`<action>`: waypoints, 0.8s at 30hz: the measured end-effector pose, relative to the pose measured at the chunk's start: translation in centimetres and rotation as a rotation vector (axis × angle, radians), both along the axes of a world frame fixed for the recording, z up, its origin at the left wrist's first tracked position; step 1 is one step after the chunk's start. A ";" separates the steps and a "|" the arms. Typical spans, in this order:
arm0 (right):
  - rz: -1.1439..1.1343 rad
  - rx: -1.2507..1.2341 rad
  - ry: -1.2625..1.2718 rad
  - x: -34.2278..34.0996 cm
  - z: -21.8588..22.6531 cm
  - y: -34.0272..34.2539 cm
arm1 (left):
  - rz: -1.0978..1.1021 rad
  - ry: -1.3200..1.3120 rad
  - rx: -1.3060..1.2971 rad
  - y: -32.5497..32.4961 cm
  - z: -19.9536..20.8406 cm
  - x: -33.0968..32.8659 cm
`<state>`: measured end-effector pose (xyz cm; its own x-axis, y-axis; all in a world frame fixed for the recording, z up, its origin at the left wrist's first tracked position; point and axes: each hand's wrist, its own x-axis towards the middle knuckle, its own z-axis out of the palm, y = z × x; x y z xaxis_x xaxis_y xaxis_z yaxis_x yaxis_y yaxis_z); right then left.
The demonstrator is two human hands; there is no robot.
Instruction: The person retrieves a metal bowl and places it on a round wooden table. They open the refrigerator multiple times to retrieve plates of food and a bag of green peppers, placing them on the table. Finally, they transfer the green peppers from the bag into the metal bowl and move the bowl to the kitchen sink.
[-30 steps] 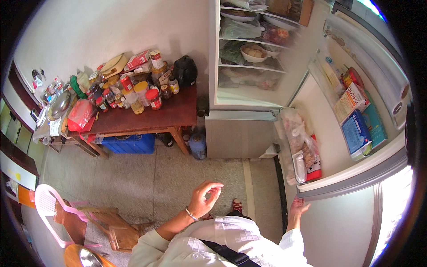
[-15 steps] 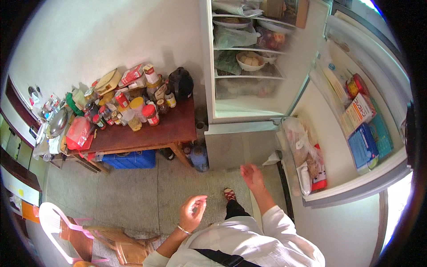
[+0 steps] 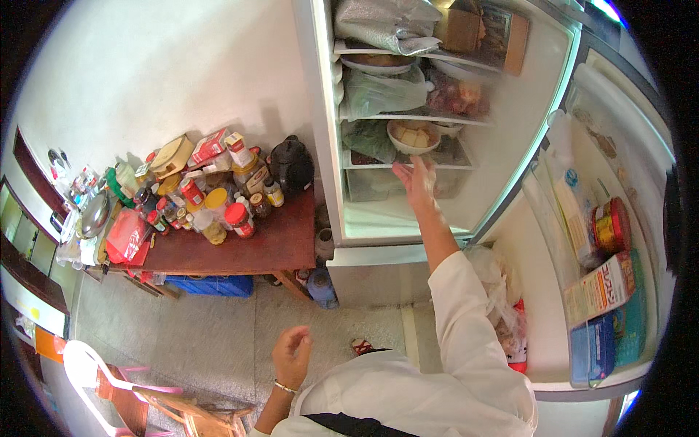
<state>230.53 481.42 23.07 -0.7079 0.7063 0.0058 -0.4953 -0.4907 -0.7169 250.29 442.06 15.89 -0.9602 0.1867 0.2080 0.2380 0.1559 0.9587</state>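
My right hand (image 3: 416, 186) reaches into the open refrigerator with fingers stretched out, just below a white bowl (image 3: 429, 145) of pale chunks on a shelf. It holds nothing that I can see, and I cannot tell whether its fingertips touch the bowl. Beside the bowl lies a dark green plastic bag (image 3: 368, 140). Below that shelf is a clear drawer (image 3: 368, 186). My left hand (image 3: 293, 355), with a bracelet at its wrist, hangs in front of my body above the floor. Its fingers are loosely bent and nothing shows in them.
The refrigerator door (image 3: 524, 255) stands wide open on the right, its racks holding boxes, a red jar (image 3: 611, 224) and bags. Higher shelves carry a silver bag (image 3: 386, 23) and a cardboard box (image 3: 459, 28). Left stands a red-brown table (image 3: 280, 244) crowded with jars; chairs stand lower left.
My right hand has moved up and forward from above the floor into the refrigerator. The refrigerator looks closer. My left hand has shifted slightly left and down.
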 end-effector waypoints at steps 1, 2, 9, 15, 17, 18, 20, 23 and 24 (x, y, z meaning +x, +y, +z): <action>-0.004 0.005 -0.022 -0.9 0.1 0.8 | -0.004 0.005 -0.014 0.4 0.0 -0.4; 0.046 -0.013 -0.010 -1.7 -0.1 1.9 | -0.008 0.010 -0.028 0.8 0.3 -0.6; 0.191 -0.151 0.001 -5.0 -0.7 6.1 | -0.007 -0.013 0.023 3.0 0.0 -2.8; 0.211 -0.191 0.115 -6.0 -0.8 7.4 | 0.005 -0.062 0.054 3.5 0.2 -3.7; 0.190 -0.199 0.110 -6.2 -0.4 6.8 | 0.018 -0.055 0.050 3.4 0.2 -3.9; 0.169 -0.168 0.113 -6.2 -0.2 6.6 | 0.020 -0.050 0.052 3.4 0.3 -3.9; 0.159 -0.134 0.142 -6.3 -0.3 6.8 | 0.008 -0.025 0.043 3.2 0.2 -3.9; 0.174 -0.133 0.173 -5.6 -0.8 8.3 | -0.022 -0.039 0.056 2.9 -0.1 -3.7; 0.186 -0.150 0.150 -5.0 -0.4 7.9 | -0.019 -0.055 0.059 2.6 -0.2 -3.5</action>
<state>225.51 489.28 22.69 -0.8247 0.5650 0.0256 -0.4819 -0.6782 -0.5548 246.77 444.65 15.71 -0.9670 0.1936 0.1658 0.1867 0.0949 0.9778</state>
